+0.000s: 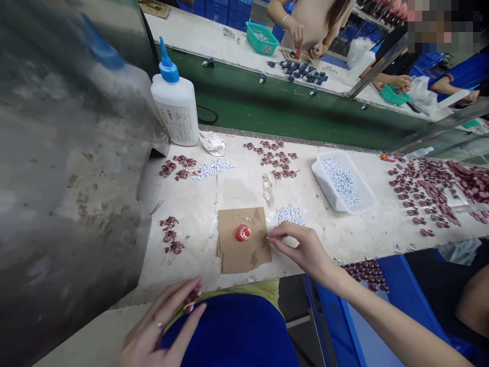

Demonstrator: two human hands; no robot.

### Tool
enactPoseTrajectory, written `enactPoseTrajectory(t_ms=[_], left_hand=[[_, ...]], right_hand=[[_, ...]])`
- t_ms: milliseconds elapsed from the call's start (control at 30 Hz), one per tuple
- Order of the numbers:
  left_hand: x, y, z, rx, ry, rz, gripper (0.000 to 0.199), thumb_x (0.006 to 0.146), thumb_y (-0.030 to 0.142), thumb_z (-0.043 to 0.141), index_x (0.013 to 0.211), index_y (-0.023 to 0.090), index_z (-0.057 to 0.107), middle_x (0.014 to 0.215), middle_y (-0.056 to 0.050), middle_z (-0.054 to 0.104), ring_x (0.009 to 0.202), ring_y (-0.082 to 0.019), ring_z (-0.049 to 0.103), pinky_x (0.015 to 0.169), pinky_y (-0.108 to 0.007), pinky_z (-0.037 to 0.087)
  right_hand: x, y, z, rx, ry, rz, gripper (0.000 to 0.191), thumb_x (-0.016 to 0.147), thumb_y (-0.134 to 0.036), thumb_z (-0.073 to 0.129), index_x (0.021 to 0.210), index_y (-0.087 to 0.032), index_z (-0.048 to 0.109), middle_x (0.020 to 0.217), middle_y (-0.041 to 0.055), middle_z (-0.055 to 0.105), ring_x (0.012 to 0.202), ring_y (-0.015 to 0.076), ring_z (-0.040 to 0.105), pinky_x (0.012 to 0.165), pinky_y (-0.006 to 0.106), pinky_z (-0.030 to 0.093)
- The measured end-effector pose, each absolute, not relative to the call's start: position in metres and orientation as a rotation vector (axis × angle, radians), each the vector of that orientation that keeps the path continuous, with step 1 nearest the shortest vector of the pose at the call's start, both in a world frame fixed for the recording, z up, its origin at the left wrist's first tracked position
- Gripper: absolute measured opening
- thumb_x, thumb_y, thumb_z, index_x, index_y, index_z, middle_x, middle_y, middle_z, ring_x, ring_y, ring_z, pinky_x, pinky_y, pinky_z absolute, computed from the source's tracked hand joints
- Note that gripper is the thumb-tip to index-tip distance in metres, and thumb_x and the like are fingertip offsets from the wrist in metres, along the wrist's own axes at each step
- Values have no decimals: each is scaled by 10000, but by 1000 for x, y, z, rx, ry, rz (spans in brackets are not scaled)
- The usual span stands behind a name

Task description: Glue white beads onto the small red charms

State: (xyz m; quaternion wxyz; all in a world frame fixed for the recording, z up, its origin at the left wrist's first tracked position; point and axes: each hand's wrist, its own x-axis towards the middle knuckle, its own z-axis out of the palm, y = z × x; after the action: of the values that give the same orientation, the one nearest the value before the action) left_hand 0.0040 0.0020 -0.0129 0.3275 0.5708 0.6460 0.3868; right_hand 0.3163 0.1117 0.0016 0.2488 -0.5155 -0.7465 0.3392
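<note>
My left hand (162, 323) is low at the front, fingers closed round a small reddish-brown piece (194, 294) with a yellowish bit on it. My right hand (301, 247) pinches by the right edge of a cardboard square (229, 255); what sits between its fingertips is too small to name. On the cardboard stands a red cap (243, 233) with a glossy top. A pile of tiny white pieces with dark marks (291, 215) lies just beyond my right fingers. Several brown pieces (171, 236) lie in a short column left of the cardboard.
A white glue bottle (178, 109) with a blue nozzle stands at the back left, beside a crumpled cloth (212, 143). A clear plastic tub (364, 196) holds more white pieces. Brown parts (424, 193) spread at the right. Co-workers sit across a green divider (237, 94).
</note>
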Motion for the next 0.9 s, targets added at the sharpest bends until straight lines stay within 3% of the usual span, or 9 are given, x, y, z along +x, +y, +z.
enactPoseTrajectory(t_ms=[100, 267, 367, 433, 567, 900], left_hand=[[19, 27, -10, 1719, 1529, 1067, 261, 955, 309, 648, 1208, 333, 708, 1119, 82, 770, 929, -28, 758, 976, -22, 529], [30, 49, -4, 1790, 1458, 1112, 264, 981, 199, 593, 1191, 310, 708, 1165, 70, 740, 1058, -7, 720, 1019, -20, 521], [32, 52, -3, 1768, 1466, 1192, 235, 961, 134, 603, 1089, 277, 739, 1078, 40, 712, 981, -3, 706, 915, -14, 557], [32, 52, -4, 1741, 1455, 1222, 202, 928, 124, 661, 1044, 268, 740, 991, 49, 710, 882, 1, 698, 847, -13, 561], [32, 52, -7, 1661, 1433, 1261, 182, 852, 176, 778, 995, 282, 740, 978, 85, 750, 872, -25, 729, 912, -55, 580], [44, 54, -10, 1568, 1448, 1202, 208, 864, 153, 751, 1002, 307, 777, 1015, 75, 763, 899, -35, 744, 917, -57, 594]], right_hand=[[297, 119, 6, -1326, -2026, 897, 103, 992, -204, 641, 983, -245, 735, 907, 28, 753, 815, 171, 712, 717, 330, 585], [283, 127, 9, -1258, -2136, 843, 161, 1024, -191, 595, 1063, -230, 746, 1022, 56, 766, 902, 178, 734, 767, 332, 600], [282, 128, 8, -1246, -2190, 826, 180, 1033, -185, 572, 1072, -221, 744, 1027, 61, 758, 904, 179, 731, 771, 328, 599], [282, 129, 6, -1240, -2223, 808, 188, 1036, -179, 562, 1074, -224, 741, 1028, 60, 755, 907, 178, 726, 774, 326, 597], [282, 129, 3, -1231, -2265, 775, 194, 1040, -178, 553, 1063, -223, 740, 1022, 61, 755, 912, 183, 718, 766, 331, 588], [278, 123, 14, -1277, -1964, 884, 125, 976, -170, 653, 1013, -244, 746, 979, 36, 778, 881, 178, 733, 749, 338, 593]])
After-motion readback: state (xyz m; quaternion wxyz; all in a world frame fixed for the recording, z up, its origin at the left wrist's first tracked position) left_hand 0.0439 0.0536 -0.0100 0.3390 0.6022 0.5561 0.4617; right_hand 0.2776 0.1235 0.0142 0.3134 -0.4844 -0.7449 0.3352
